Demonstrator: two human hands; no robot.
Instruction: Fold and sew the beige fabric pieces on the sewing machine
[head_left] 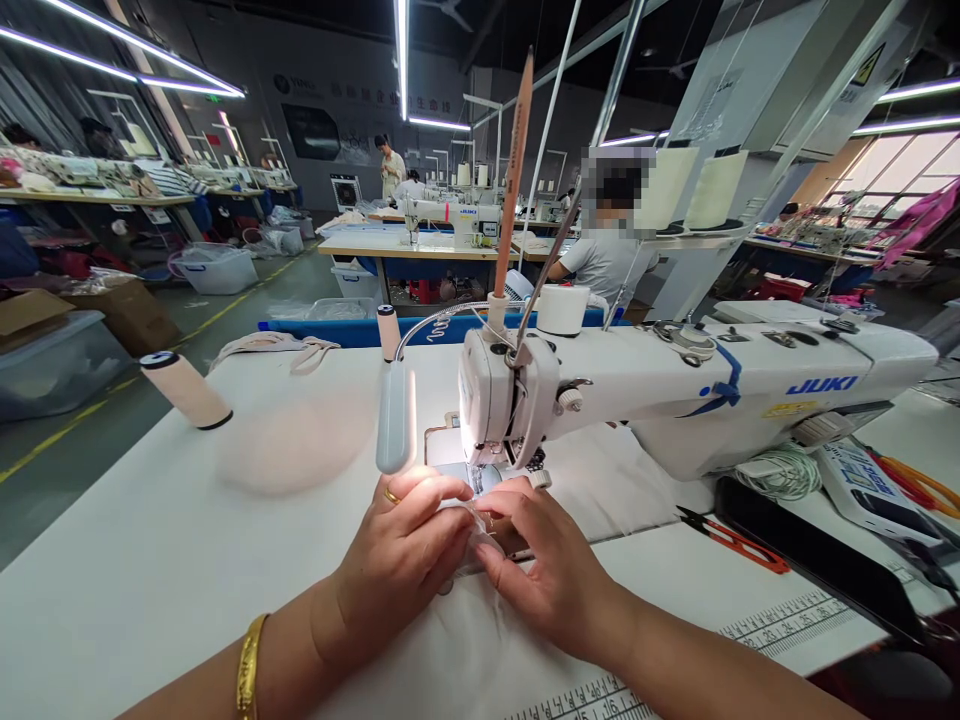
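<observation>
White cloth [477, 524] lay at six o'clock from the sewing machine's head [504, 400], pinched by the left hand's [409, 548] fingers and the right hand's [546, 565] thumb and forefinger, and probably wanted smooth, even tension with fingertips clear of stitching.

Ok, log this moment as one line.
left hand: holding white fabric | right hand: touching same fabric | JUKI sewing machine: just beyond hands | lamp: lit

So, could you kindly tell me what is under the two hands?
White fabric shows between the left hand and right hand. What lies directly beneath their palms and fingers is covered, so I cannot tell.
</observation>
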